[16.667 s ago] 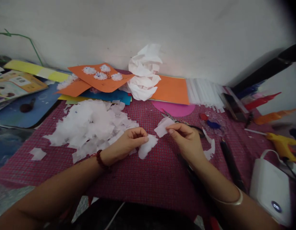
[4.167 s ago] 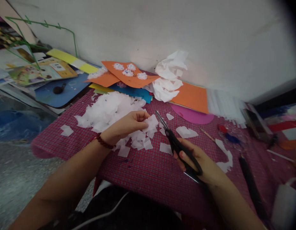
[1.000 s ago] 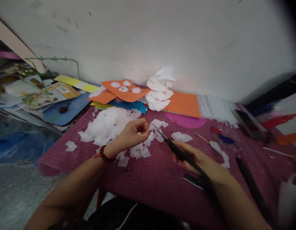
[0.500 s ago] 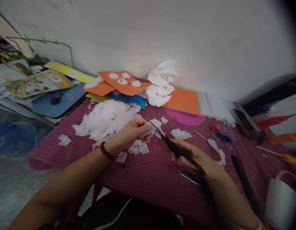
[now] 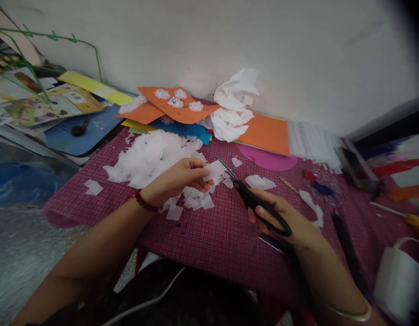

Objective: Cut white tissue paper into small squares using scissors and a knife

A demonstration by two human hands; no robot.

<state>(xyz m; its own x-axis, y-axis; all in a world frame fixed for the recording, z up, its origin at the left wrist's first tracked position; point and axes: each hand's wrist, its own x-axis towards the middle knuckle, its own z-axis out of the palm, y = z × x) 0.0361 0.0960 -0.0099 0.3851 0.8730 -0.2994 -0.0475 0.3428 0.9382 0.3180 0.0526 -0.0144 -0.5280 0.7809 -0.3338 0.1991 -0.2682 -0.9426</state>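
Observation:
My left hand point(image 5: 185, 178) pinches a small piece of white paper point(image 5: 215, 172) between thumb and fingers above the table. In my right hand point(image 5: 275, 210) is a pair of black-handled scissors point(image 5: 245, 190), the blades pointing up and left at the paper's right edge. The blades look slightly parted. Behind and left of my left hand lies a big heap of white paper pieces point(image 5: 145, 156). Several cut squares point(image 5: 197, 199) lie just below my left hand, and a larger white scrap point(image 5: 260, 182) rests beyond the scissors.
Orange sheets point(image 5: 182, 111) with white paper clusters and crumpled white paper point(image 5: 230, 122) stand along the wall. A pencil point(image 5: 288, 184), a black-handled blade point(image 5: 272, 243) and a phone point(image 5: 357, 167) lie to the right. A white mug-like container point(image 5: 397, 276) is at lower right.
The view has shifted slightly, so the table's things sit higher. My right hand has turned the scissors so the handle loops show more. The paper remains in my left hand.

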